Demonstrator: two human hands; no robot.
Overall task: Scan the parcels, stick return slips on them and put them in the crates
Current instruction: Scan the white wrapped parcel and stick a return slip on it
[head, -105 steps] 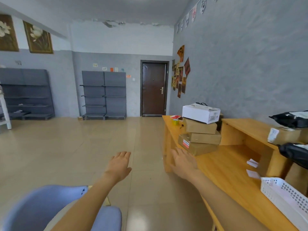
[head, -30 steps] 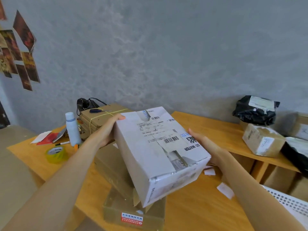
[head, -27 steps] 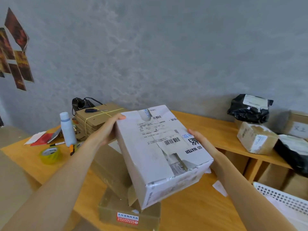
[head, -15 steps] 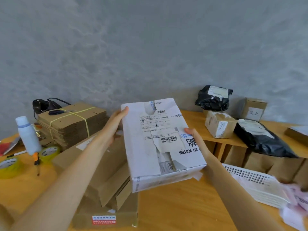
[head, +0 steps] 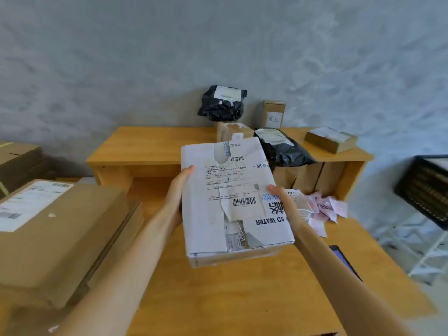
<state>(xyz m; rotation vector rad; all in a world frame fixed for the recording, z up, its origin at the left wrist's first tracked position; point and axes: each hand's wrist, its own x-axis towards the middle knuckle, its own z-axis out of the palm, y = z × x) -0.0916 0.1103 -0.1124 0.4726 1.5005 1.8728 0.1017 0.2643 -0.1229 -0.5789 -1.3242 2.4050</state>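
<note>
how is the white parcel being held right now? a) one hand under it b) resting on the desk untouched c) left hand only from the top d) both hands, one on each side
d: the left hand and the right hand clasp opposite sides of the white parcel, which is lifted above the wooden desk.

The wooden tabletop (head: 242, 299) spreads below me. On its left side sits a stack of brown cardboard boxes (head: 55, 238), the top one bearing a white label. Near its right edge lies a dark phone (head: 345, 261). Farther back on the right lie a white perforated basket (head: 301, 204) and, beside it, a loose heap of pink and white slips (head: 324, 210). At the back stands a raised wooden shelf (head: 150, 144). On its right half rest two black mailer bags (head: 281, 149), three small brown boxes (head: 272, 113) and more.
</note>
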